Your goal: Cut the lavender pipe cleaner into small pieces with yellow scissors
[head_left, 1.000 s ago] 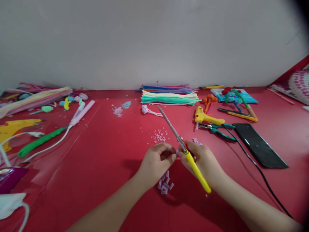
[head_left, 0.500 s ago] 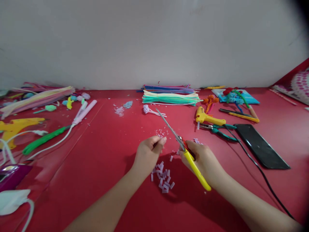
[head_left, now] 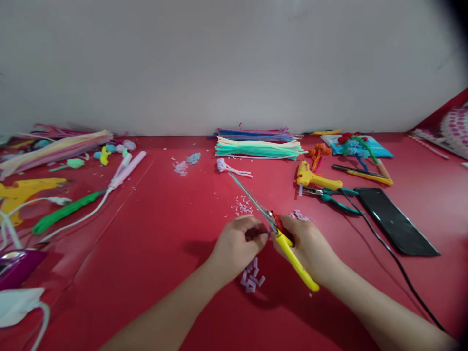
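Note:
My right hand (head_left: 310, 246) grips yellow-handled scissors (head_left: 288, 256), whose long blades point up and left over the red table (head_left: 153, 229). My left hand (head_left: 237, 243) is curled with its fingertips pinched right at the scissors' pivot; what they hold is too small to make out. Several short lilac pipe-cleaner pieces (head_left: 251, 279) lie in a small heap on the table under and between my hands. More tiny lilac scraps (head_left: 242, 207) are scattered just beyond my left hand.
Stacked pipe cleaners (head_left: 258, 145) lie by the wall. A yellow glue gun (head_left: 314, 179), green pliers (head_left: 332, 197) and a black phone (head_left: 397, 220) sit to the right, with a black cable (head_left: 398, 273). A green-handled tool (head_left: 66, 212) and a pink corded tool (head_left: 126, 168) lie left.
Half a second ago my left hand was lifted away toward the scraps, with more pieces showing beneath it. It has come back to the scissors' pivot, and the blades have dipped lower.

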`<state>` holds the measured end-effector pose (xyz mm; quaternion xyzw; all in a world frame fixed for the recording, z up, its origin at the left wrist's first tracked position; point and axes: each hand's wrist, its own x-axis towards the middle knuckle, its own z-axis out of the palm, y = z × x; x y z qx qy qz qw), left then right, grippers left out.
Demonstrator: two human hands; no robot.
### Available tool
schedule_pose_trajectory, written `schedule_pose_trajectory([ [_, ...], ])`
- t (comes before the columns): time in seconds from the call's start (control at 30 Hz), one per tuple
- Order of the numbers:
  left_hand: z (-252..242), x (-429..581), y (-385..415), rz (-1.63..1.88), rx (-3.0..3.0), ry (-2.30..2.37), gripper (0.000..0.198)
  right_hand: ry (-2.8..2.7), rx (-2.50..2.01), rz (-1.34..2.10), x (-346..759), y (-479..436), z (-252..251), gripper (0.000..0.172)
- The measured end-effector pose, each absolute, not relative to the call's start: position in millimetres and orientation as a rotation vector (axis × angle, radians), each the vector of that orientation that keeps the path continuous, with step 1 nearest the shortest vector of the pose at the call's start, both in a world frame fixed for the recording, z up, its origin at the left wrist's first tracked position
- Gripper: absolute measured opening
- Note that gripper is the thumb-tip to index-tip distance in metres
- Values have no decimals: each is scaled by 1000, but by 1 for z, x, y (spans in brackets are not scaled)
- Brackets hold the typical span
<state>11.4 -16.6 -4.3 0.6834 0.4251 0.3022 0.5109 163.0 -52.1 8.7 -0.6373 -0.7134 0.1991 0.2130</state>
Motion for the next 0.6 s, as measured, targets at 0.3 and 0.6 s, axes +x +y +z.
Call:
schedule_pose_trajectory([
  [0.3,6,2,-5,1132,1135,1041,6,-2122,-1898,134,171,-50,9,29],
  [0.6,5,-3,-1,1360,1013,997,4,-2342,-1921,89,169,-52,3,34],
])
